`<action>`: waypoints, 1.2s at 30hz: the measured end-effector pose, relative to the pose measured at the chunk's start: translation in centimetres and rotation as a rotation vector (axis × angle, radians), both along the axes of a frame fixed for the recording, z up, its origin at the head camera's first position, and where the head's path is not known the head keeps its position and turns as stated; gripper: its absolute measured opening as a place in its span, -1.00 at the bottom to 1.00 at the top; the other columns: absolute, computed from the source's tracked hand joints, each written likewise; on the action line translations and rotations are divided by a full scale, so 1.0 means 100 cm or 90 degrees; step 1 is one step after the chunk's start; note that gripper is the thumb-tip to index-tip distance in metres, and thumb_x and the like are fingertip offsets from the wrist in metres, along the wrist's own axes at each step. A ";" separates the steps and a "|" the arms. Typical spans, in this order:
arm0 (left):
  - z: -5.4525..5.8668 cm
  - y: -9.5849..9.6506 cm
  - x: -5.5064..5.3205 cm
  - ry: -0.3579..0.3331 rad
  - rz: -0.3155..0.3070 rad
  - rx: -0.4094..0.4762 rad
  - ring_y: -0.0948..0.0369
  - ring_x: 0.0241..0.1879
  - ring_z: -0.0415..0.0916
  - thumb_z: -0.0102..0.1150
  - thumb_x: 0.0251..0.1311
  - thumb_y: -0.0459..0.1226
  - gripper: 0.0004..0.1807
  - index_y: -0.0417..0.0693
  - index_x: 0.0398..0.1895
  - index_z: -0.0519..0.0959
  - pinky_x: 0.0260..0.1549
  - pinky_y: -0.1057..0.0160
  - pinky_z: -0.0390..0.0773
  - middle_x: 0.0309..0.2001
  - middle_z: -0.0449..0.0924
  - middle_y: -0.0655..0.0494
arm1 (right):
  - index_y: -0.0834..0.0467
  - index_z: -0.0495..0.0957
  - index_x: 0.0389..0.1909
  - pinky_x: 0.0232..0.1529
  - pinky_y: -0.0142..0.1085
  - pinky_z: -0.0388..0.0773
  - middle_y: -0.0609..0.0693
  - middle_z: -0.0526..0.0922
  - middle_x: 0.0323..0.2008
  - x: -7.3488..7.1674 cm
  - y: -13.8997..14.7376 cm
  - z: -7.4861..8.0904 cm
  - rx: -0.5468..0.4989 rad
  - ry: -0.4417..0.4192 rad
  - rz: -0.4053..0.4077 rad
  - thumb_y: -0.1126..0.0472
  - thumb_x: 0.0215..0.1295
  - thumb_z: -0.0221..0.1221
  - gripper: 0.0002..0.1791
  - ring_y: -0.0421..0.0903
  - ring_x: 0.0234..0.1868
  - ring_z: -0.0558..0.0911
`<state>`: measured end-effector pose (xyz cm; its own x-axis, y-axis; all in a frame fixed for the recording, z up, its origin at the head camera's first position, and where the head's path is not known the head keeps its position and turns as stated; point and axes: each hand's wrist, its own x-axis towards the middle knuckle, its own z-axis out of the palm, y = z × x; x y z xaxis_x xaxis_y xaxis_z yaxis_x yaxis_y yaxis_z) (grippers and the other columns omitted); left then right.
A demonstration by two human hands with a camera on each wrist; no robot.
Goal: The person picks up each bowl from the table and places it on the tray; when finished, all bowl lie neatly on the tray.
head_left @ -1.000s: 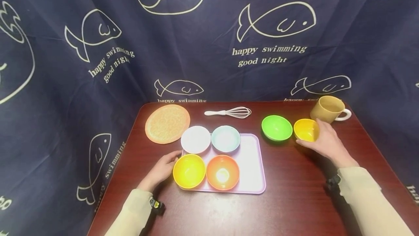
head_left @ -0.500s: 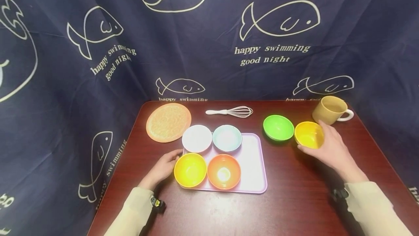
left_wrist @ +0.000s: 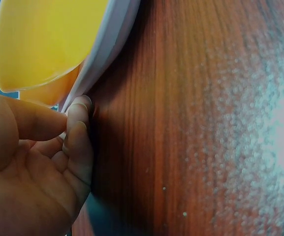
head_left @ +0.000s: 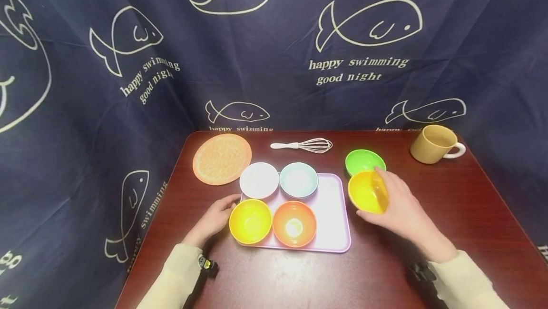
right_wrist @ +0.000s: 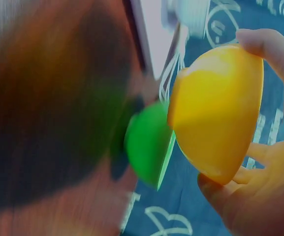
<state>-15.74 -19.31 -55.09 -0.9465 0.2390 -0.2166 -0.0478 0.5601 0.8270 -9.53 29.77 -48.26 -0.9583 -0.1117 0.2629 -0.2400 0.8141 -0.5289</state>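
Note:
My right hand (head_left: 406, 211) grips a yellow bowl (head_left: 366, 195) by its rim, thumb on one side and fingers on the other. In the right wrist view this bowl (right_wrist: 215, 113) is held up off the table, near the green bowl (right_wrist: 149, 142). My left hand (head_left: 214, 219) pinches the left edge of the lilac tray (head_left: 334, 214); the left wrist view shows thumb and fingertips (left_wrist: 78, 105) at its rim. On the tray are another yellow bowl (head_left: 250, 223), an orange bowl (head_left: 295, 216), a white bowl (head_left: 259, 180) and a light blue bowl (head_left: 298, 180).
A tan mug (head_left: 432, 146) with a white handle stands at the back right. Behind the tray lie a white whisk (head_left: 301, 145) and a round orange mat (head_left: 222, 159). A dark blue fish-print curtain (head_left: 257, 71) hangs around the table's far and left sides.
My right hand has lifted the yellow bowl from beside the mug and carried it left and nearer, in front of the green bowl. The left hand stays at the tray.

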 end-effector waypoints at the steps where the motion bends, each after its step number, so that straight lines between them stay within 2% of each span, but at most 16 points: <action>1: 0.000 0.000 0.000 0.001 -0.001 0.001 -0.05 0.33 0.44 0.09 0.51 -0.29 -0.55 -0.09 0.41 0.53 0.38 -0.24 0.25 0.23 0.62 -0.02 | 0.28 0.19 0.55 0.16 0.39 0.35 0.34 0.41 0.31 0.002 -0.005 -0.001 0.004 0.000 0.011 -0.14 -0.18 0.66 0.31 0.36 0.28 0.37; 12: 0.001 0.001 -0.002 0.011 -0.005 0.007 -0.05 0.36 0.42 0.07 0.51 -0.30 -0.55 -0.11 0.42 0.52 0.39 -0.21 0.26 0.26 0.60 -0.03 | 0.22 0.27 0.53 0.24 0.28 0.37 0.15 0.44 0.37 0.017 -0.045 -0.019 -0.006 -0.005 0.101 -0.09 -0.23 0.67 0.26 0.21 0.33 0.39; 21: 0.000 0.001 -0.001 0.013 -0.014 0.026 -0.06 0.40 0.39 0.05 0.51 -0.31 -0.55 -0.13 0.42 0.52 0.40 -0.22 0.23 0.31 0.58 -0.03 | 0.20 0.31 0.49 0.24 0.21 0.42 0.10 0.42 0.36 0.031 -0.062 -0.028 0.001 -0.026 0.111 -0.16 -0.25 0.66 0.25 0.13 0.33 0.39; 28: -0.002 -0.002 0.000 -0.009 -0.019 0.043 0.00 0.39 0.40 0.09 0.51 -0.25 -0.56 -0.02 0.40 0.56 0.39 -0.22 0.24 0.30 0.59 0.07 | 0.16 0.31 0.50 0.21 0.20 0.47 0.10 0.42 0.36 0.039 -0.071 -0.038 0.003 -0.012 0.124 -0.18 -0.26 0.67 0.26 0.12 0.33 0.40; 36: -0.001 -0.005 0.000 -0.013 -0.025 0.061 0.02 0.37 0.43 0.16 0.47 -0.21 -0.56 0.02 0.37 0.58 0.37 -0.23 0.27 0.27 0.61 0.10 | 0.14 0.30 0.51 0.18 0.22 0.50 0.12 0.41 0.35 0.042 -0.075 -0.037 0.017 -0.005 0.135 -0.23 -0.30 0.67 0.30 0.14 0.32 0.41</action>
<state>-15.72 -19.83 -55.24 -0.9319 0.2963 -0.2093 -0.0443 0.4797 0.8763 -5.34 22.25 -51.95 -0.9145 -0.3184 0.2496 -0.4037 0.7593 -0.5104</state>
